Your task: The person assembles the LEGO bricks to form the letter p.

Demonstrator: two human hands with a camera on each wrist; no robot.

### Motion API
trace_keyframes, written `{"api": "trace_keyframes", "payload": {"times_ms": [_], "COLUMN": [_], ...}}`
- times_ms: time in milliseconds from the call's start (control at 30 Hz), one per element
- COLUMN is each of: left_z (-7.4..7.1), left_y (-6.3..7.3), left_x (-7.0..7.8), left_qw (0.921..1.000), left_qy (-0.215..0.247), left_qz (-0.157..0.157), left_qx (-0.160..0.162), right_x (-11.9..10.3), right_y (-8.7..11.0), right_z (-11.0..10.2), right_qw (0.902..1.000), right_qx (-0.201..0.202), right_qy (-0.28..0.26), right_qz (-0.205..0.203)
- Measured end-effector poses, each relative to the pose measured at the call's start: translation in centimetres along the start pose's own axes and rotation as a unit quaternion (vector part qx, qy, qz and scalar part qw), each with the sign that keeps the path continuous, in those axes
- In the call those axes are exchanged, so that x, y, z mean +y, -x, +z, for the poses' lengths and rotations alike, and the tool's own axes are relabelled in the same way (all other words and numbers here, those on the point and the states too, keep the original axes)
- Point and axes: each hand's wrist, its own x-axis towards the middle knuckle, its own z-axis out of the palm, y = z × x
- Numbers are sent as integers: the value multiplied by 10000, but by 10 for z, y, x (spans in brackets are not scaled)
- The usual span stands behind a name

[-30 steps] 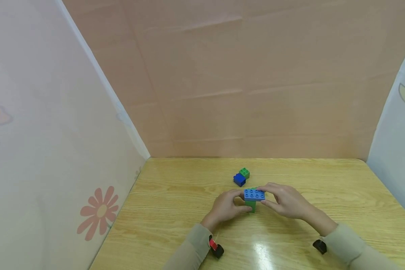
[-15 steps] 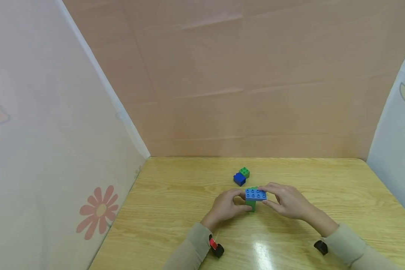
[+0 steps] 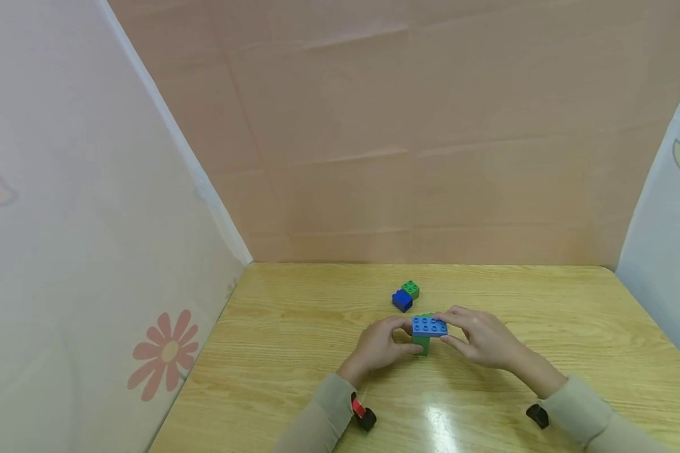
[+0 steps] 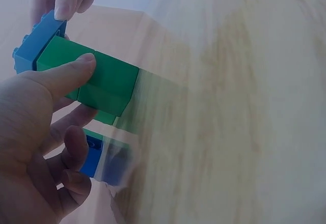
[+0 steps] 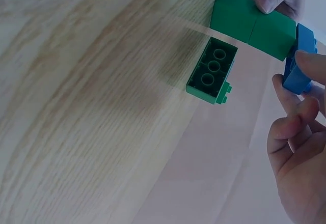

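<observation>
My left hand [image 3: 379, 346] grips two stacked green bricks [image 4: 104, 79] that stand upright on the table, thumb across the near side. On top of the stack sits a light blue eight-stud toy brick [image 3: 429, 326], its studs facing up. It juts out to the right past the green bricks. My right hand [image 3: 484, 336] pinches that overhanging end between thumb and fingers. Just behind the stack another green brick [image 5: 211, 71] lies on its side, its hollow underside showing in the right wrist view; the blue brick mostly covers it in the head view.
Farther back on the wooden table [image 3: 294, 314] a dark blue brick [image 3: 402, 301] lies on its side against a small green brick [image 3: 410, 289]. A brown-papered wall [image 3: 340, 189] rises at the table's back edge, with pale panels at both sides.
The light blue brick has shifted very slightly to the right since a second ago, along with my right fingers. Over the last half second both hands have kept the same hold.
</observation>
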Motion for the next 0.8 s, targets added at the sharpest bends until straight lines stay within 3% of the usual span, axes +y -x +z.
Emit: {"api": "trace_keyframes", "payload": {"times_ms": [200,533,800], "left_z": [0,0,0], "left_y": [-2,-3,-2], "left_x": [1,0,-4], "left_qw": [9999,9999,9998], "left_qy": [-72,-99,-63], "left_qz": [98,79,176], "left_qx": [-11,14,-1], "right_x": [0,2,5], "right_y": [-6,-1,2], "right_z": [2,-2,1], "right_qw": [9999,9992,9994], "right_qx": [-40,-133,-79], "right_qy": [-1,-94,-302], "right_qz": [-155,369,114]}}
